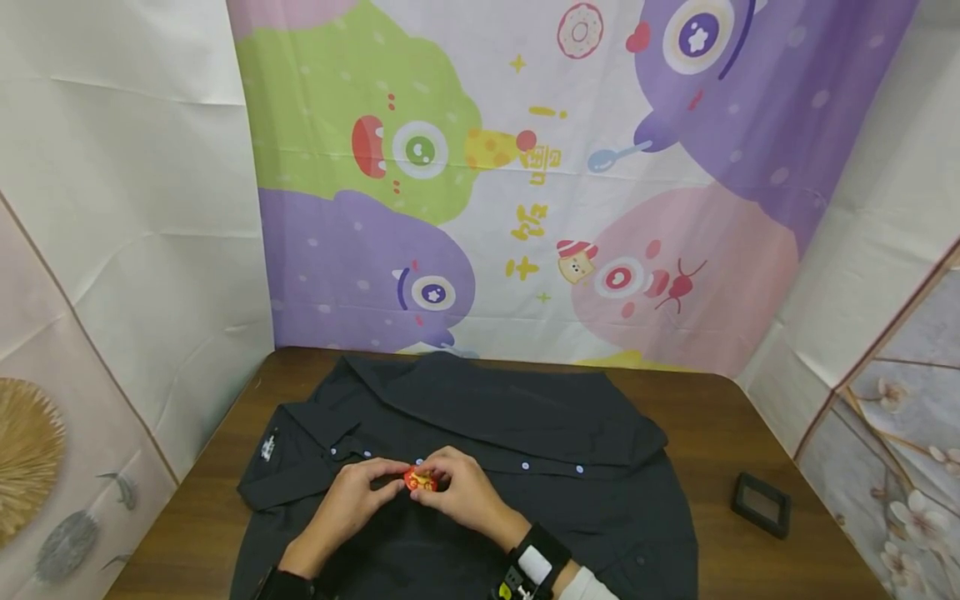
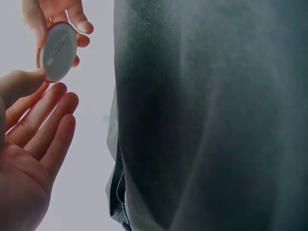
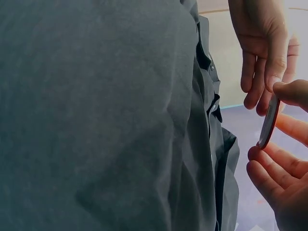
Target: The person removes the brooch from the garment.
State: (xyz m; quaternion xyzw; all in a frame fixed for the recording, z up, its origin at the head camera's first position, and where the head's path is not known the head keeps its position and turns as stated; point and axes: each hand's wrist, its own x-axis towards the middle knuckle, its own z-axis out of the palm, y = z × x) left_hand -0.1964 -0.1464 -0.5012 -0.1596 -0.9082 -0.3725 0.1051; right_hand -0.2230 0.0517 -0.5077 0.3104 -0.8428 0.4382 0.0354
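Observation:
A round pin badge (image 1: 420,479), red with a yellow design, is held between both hands above a dark button shirt (image 1: 480,533). My left hand (image 1: 351,502) pinches its left edge with thumb and index finger; the other fingers stretch out in the left wrist view. My right hand (image 1: 468,493) grips the opposite side, thumb and fingertips on its rim. In the left wrist view, the badge's white back (image 2: 58,53) shows a metal pin lying across it. The right wrist view has the badge (image 3: 269,120) nearly edge-on.
The shirt lies spread over a brown wooden table (image 1: 727,433), its row of light buttons (image 1: 526,466) across the middle. A small black frame (image 1: 761,504) lies at the right. Behind the table hangs a cartoon-print cloth (image 1: 517,317).

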